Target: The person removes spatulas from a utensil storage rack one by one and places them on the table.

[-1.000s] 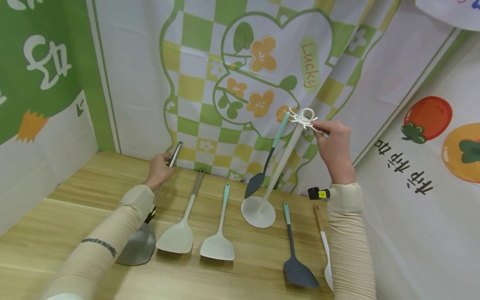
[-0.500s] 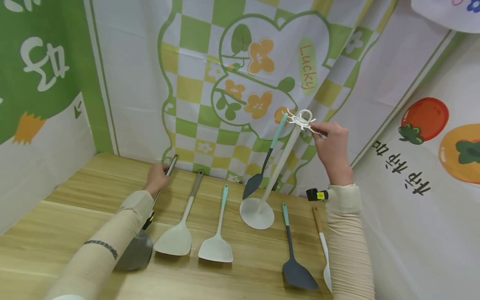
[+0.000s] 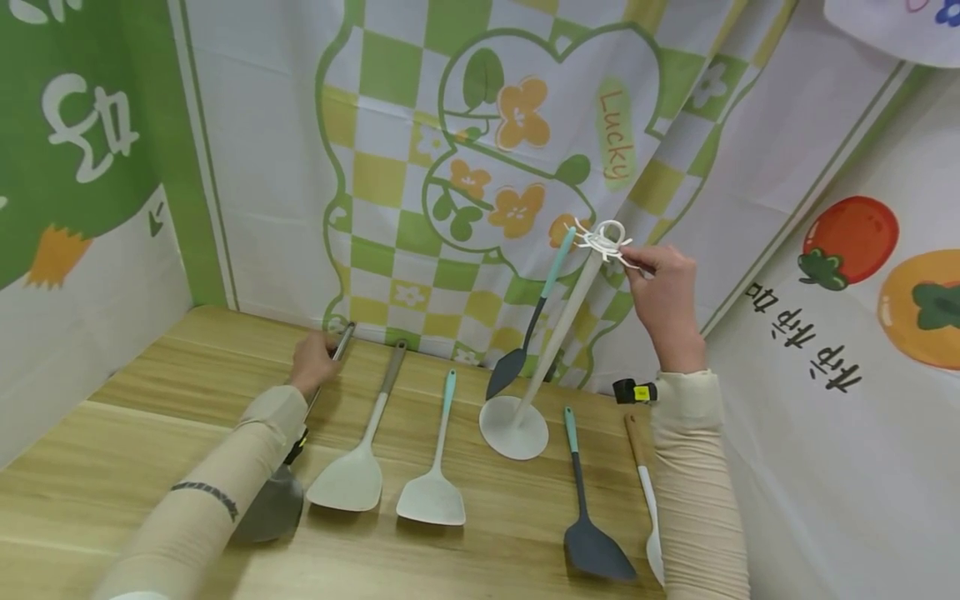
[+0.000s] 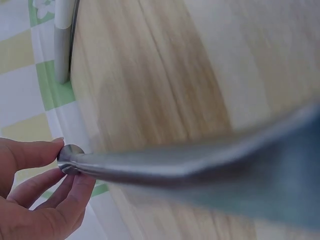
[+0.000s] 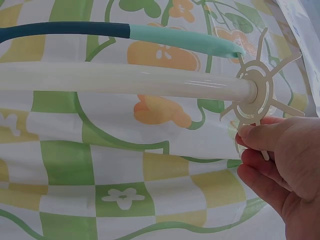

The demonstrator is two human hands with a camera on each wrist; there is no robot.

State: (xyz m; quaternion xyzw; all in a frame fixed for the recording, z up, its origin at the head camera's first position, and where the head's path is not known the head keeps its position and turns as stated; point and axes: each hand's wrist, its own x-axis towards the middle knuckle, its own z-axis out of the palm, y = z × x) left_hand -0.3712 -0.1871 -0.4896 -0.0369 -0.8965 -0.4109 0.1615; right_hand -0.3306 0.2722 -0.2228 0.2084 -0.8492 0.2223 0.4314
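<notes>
At the left, my left hand [image 3: 312, 362] holds a metal wok spatula [image 3: 272, 507] near the end of its handle, its grey blade partly behind my sleeve. In the left wrist view, thumb and fingertips pinch the rounded steel handle [image 4: 135, 167], with the tabletop beyond it. My right hand [image 3: 666, 292] pinches one hook of the white utensil stand [image 3: 558, 329], whose top is a ring of hooks [image 5: 260, 92]. From another of those hooks hangs a dark spatula with a mint handle [image 5: 180, 40], close beside the pole.
Across the wooden table [image 3: 360, 558] lie a beige spatula [image 3: 352, 477], a cream spatula with mint handle [image 3: 433, 497], and a dark spatula [image 3: 596, 546]. A white spoon with wooden handle [image 3: 648, 492] is partly behind my right sleeve. A patterned curtain [image 3: 390, 183] hangs at the back.
My left hand has come down a little, and the metal spatula's handle end has sunk towards the tabletop. My right hand keeps its place at the stand's hook.
</notes>
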